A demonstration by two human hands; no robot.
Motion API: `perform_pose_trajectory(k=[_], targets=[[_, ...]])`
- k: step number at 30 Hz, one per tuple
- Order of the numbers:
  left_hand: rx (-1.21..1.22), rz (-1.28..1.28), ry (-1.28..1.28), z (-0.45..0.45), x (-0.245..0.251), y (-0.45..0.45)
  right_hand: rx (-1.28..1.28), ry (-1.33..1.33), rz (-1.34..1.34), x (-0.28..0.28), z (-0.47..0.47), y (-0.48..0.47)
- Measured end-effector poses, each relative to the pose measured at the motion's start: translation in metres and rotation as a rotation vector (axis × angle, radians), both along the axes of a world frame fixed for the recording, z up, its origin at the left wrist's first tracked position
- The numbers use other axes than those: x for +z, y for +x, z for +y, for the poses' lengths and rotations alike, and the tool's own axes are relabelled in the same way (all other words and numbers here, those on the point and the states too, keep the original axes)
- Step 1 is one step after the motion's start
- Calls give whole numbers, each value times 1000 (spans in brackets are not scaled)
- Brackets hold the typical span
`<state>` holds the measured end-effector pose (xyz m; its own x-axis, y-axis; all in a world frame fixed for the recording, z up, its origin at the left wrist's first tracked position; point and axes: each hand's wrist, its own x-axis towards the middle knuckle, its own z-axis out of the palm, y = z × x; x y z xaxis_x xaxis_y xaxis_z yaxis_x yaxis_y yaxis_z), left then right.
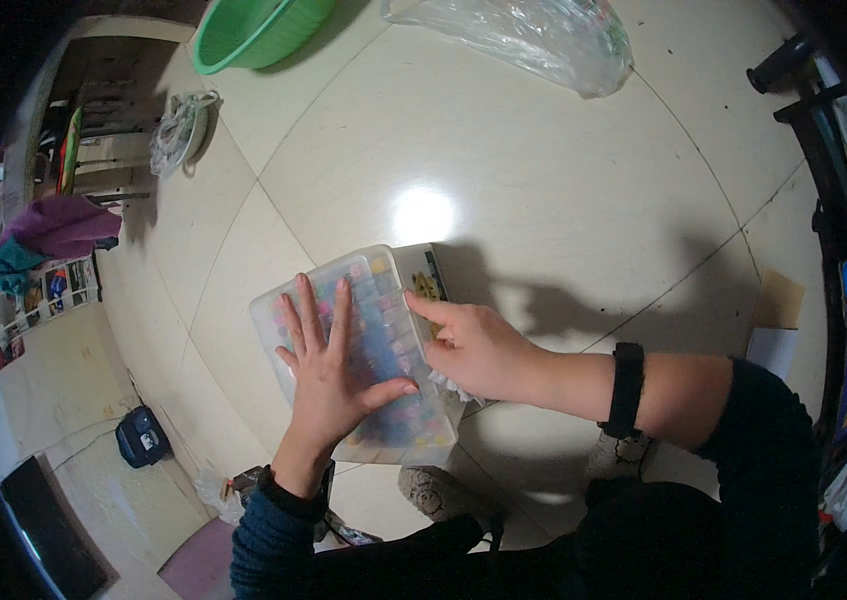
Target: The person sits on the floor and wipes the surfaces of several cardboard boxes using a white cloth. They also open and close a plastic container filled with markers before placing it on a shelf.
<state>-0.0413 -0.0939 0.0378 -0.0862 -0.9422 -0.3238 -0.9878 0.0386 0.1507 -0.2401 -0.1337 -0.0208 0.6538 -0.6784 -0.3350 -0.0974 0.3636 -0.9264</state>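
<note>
A translucent plastic storage box (382, 420) stands on the tiled floor before me. Small multicoloured things show dimly through its lid, and a yellow printed picture (424, 286) marks its right side. Across the lid my left hand (326, 367) lies flat, its fingers spread wide. My right hand (487, 352) is at the box's right side, thumb at the lid's edge and fingers curled. Crumpled white cloth or tissue (455, 387) sticks out from beneath that hand, against the box; the rest of it is hidden.
A green plastic basin (262, 34) and a clear plastic bag (513, 41) lie at the far side. Left of them is a bowl with plastic film (183, 131). A black-framed rack (828, 195) borders the right. My shoes (434, 491) are close below the box.
</note>
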Motion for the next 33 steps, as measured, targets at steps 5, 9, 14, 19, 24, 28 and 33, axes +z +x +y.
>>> perform_pose_trajectory(k=[5,9,14,19,24,28,33], targets=[[-6,-1,-8,0,0,-1,169,-243,189,9,-3,-2],[11,8,1,-2,2,-3,167,-365,191,6,-5,1],[4,-15,-3,0,2,-3,108,-289,56,-3,-12,-1],[94,157,-58,1,0,9,-107,-130,44,-14,-12,4],[364,183,-405,2,-4,23,-196,-127,151,-25,-15,8],[460,96,-264,2,-9,30,-146,-99,197,-29,-19,11],[500,113,-185,2,-17,37,-186,23,87,-39,-18,12]])
